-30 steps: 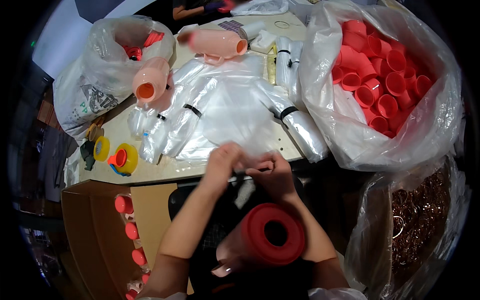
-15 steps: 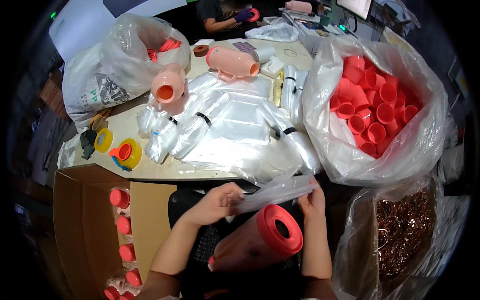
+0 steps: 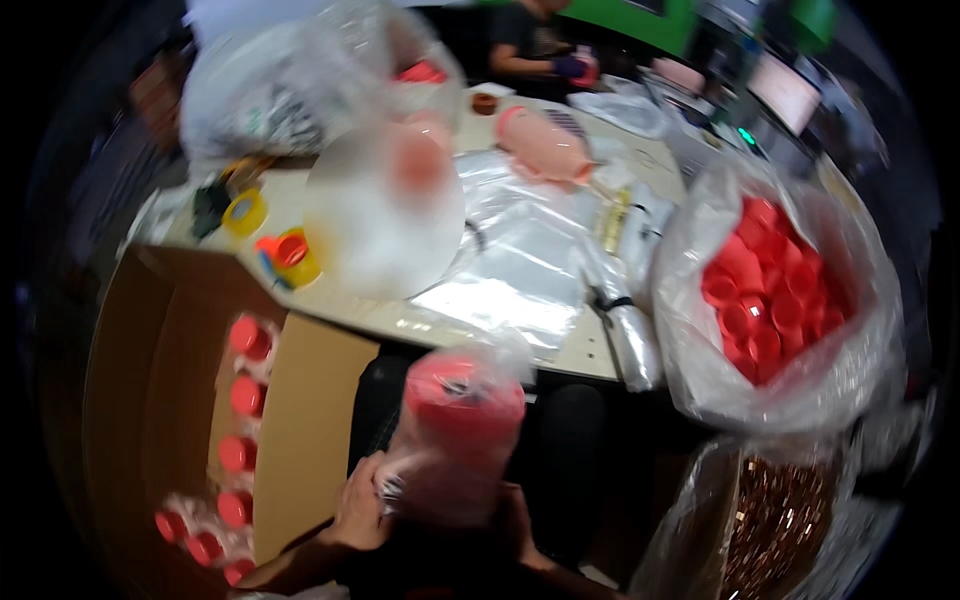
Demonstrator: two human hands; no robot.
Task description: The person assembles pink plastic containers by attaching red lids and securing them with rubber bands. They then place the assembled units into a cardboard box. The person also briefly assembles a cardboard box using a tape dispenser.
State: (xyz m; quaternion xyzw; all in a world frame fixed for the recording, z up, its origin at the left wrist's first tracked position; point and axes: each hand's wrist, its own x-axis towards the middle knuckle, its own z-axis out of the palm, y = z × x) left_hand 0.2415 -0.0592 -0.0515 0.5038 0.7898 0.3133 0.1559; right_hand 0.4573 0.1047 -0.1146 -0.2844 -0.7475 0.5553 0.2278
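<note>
Between my hands is a pink vacuum flask [image 3: 455, 440] with a red top, inside a clear plastic bag [image 3: 505, 355] whose loose end sticks up past the top. My left hand [image 3: 360, 510] curves round the lower left side of the bagged flask. On the other side my right hand [image 3: 515, 520] presses against its lower right; most of those fingers are dark or hidden. Beyond, a stack of flat clear bags [image 3: 520, 250] covers the middle of the table. Another pink flask [image 3: 545, 145] lies on its side at the stack's far end.
Left of me stands an open cardboard box [image 3: 165, 370] with bagged, red-capped flasks. A big plastic sack [image 3: 800, 400] of red cups stands right, above a lined box of coppery rings [image 3: 780, 520]. Tape rolls [image 3: 243, 213] lie on the table [image 3: 370, 315]. A whitish blur covers part of it. A co-worker [image 3: 525, 50] sits opposite.
The bag, earlier stretched between my hands above the flask, now covers it. Both hands have come down to the flask's sides. My view has swung, and the picture is smeared.
</note>
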